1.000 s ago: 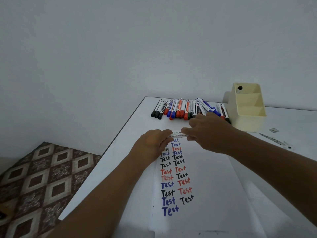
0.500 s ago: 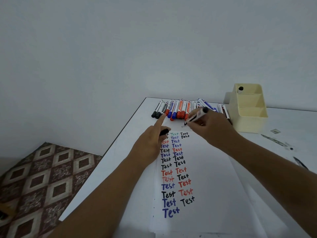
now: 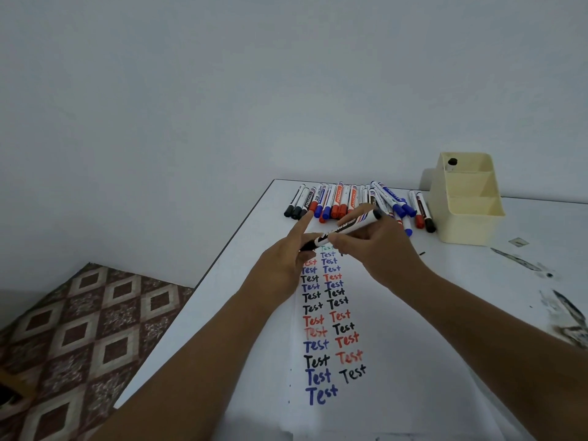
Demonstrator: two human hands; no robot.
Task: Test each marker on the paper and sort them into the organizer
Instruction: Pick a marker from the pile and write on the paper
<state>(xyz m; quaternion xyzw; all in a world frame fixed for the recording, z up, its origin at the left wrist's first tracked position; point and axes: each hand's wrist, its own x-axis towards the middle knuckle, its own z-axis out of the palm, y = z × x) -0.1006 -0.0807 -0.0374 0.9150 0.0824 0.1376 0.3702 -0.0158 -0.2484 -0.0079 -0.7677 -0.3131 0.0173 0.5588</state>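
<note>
- Right hand point(image 3: 378, 249) grips a black marker point(image 3: 346, 229) over the paper's point(image 3: 397, 329) far end.
- Left hand point(image 3: 286, 262) pinches its cap end, forefinger straight.
- Cream organizer point(image 3: 466, 214) stands beyond the paper, right.

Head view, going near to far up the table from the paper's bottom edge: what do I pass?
Blue "Test" word → black marker held in both hands, left hand, right hand → row of markers → cream organizer at far right.

The right hand point(image 3: 378, 249) has brought the marker point(image 3: 345, 229) back over the top of the paper point(image 3: 397, 345), and its tip now meets the cap point(image 3: 308, 246) in the left hand point(image 3: 283, 265).
</note>
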